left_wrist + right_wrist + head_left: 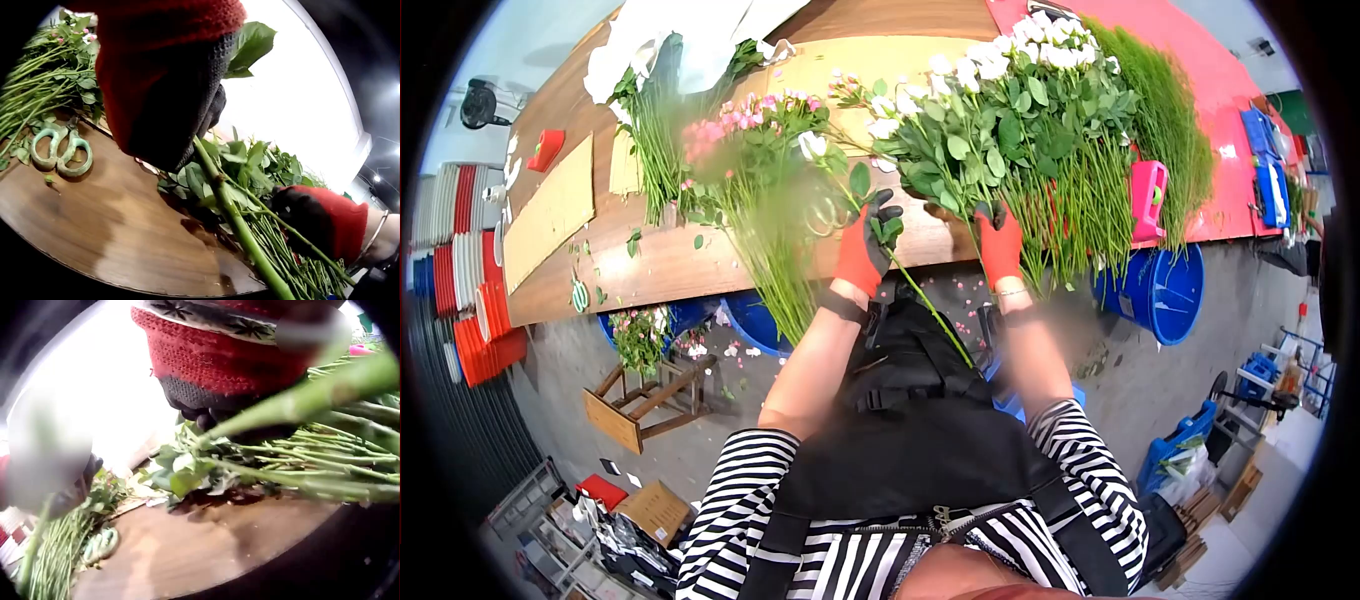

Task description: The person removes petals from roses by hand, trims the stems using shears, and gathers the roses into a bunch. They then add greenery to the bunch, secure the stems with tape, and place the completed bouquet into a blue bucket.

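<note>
My left hand [865, 245], in a red glove with dark palm and fingers, grips a white rose [812, 145] by its leafy stem. The long green stem [240, 231] slants down from the fist toward my body. My right hand [1000, 245], gloved the same way, is at the near edge of the pile of white roses [1040, 130]. Its fingers are curled among the leaves, around a rose stem [294, 403] that runs out beneath the wrist. The glove hides part of the grip.
Pink spray roses [765, 115] lie left of my left hand, with green-handled scissors [62, 150] near their stems. Feathery greenery [1165, 120] and a pink holder [1148, 200] are at the right. Blue buckets [1175, 295] and a wooden stool [650, 400] stand below the table edge.
</note>
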{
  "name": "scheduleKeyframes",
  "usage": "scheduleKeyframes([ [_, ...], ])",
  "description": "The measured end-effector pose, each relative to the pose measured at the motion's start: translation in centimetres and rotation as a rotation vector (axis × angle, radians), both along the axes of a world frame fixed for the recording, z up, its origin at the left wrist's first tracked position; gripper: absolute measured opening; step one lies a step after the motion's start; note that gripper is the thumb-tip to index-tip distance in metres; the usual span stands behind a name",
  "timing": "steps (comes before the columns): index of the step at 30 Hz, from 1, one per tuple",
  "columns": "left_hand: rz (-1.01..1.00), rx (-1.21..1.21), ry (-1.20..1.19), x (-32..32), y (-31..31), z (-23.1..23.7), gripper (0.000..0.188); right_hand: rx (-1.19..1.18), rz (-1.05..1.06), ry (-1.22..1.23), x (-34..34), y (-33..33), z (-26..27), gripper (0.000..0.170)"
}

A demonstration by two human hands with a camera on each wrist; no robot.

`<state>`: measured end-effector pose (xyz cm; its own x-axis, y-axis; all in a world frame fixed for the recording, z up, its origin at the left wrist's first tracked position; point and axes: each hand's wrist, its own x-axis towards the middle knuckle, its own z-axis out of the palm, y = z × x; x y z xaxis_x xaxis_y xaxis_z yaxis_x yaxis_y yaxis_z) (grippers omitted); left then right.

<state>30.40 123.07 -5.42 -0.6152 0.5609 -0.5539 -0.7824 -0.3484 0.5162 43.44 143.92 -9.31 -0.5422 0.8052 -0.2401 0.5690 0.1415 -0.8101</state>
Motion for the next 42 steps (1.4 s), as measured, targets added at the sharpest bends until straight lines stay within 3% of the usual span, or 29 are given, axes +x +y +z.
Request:
scheduleKeyframes([
  [2, -0.007, 0.029, 0.008, 0.0, 0.0, 0.2, 0.036, -0.094, -0.009, 0.249, 0.4, -0.2, 0.6, 0.053],
  [7, -0.075, 0.128, 0.077, -0.4, 1.1, 0.5, 0.039, -0.403, 0.038, 0.249, 0.7, -1.6, 5.5, 0.049],
  [8, -0.125, 0.037, 0.392, -0.3, 1.1, 0.2, 0.039, -0.315, 0.082, 0.298, 1.2, -2.0, 4.7, 0.049],
  [11, 0.047, 0.244, -0.023, -0.8, 2.0, -0.1, 0.038, -0.155, 0.180, 0.257, 2.2, -4.2, 5.1, 0.047],
  [12, -0.102, -0.060, 0.814, -0.5, 1.6, -1.9, 0.036, -0.153, 0.193, 0.209, 2.5, -5.3, 6.1, 0.046],
  [13, 0.093, 0.382, -0.006, -1.1, 2.6, -0.6, 0.028, -0.077, 0.208, 0.172, 2.7, -6.6, 7.5, 0.042],
  [15, 0.184, 0.344, -0.098, -0.4, 2.7, 2.0, 0.023, 0.010, 0.258, 0.092, 2.6, -8.5, 10.2, 0.036],
  [17, 0.162, 0.359, -0.108, -0.1, 2.4, 0.7, 0.020, 0.033, 0.322, 0.007, 2.4, -9.3, 11.8, 0.033],
  [18, 0.149, 0.367, -0.113, -0.1, 2.3, 0.0, 0.019, 0.213, 0.379, 0.056, 2.9, -9.4, 10.4, 0.031],
  [21, 0.155, 0.355, -0.058, 0.0, 1.7, -0.5, 0.019, 0.203, 0.305, 0.249, 3.4, -9.9, 7.3, 0.031],
  [24, 0.172, 0.237, -0.131, 0.0, 1.4, 1.6, 0.019, 0.195, 0.278, 0.209, 3.2, -10.3, 9.5, 0.035],
  [27, 0.143, -0.002, -0.095, -0.3, 1.4, -1.1, 0.022, 0.426, 0.447, 0.083, 2.2, -10.8, 11.4, 0.039],
  [30, 0.190, -0.019, -0.008, 0.5, 1.7, -0.9, 0.027, 0.498, 0.483, 0.064, 2.0, -11.7, 11.8, 0.041],
  [33, 0.216, 0.098, 0.319, 0.9, 1.5, -0.1, 0.029, 0.643, 0.543, 0.002, 2.3, -11.8, 10.9, 0.044],
  [34, 0.248, 0.266, 0.150, 0.9, 1.5, 0.2, 0.028, 0.702, 0.577, -0.019, 2.4, -11.7, 10.7, 0.045],
  [36, 0.168, 0.106, 0.207, 0.8, 1.3, -1.2, 0.026, 0.814, 0.645, -0.071, 2.7, -11.7, 10.5, 0.047],
  [37, 0.122, 0.026, 0.232, 0.8, 1.1, 0.0, 0.025, 0.761, 0.676, -0.055, 2.8, -11.8, 10.4, 0.049],
  [38, 0.124, 0.020, -0.056, 0.9, 0.6, 1.2, 0.021, 0.710, 0.705, -0.041, 2.9, -11.7, 10.4, 0.050],
  [39, 0.119, 0.015, 0.037, 0.7, 0.8, 0.7, 0.021, 0.664, 0.730, -0.025, 2.8, -11.4, 10.4, 0.052],
  [42, 0.162, 0.204, -0.005, 0.7, -0.1, -0.1, 0.020, 0.334, 0.625, 0.167, 3.0, -9.0, 9.1, 0.049],
])
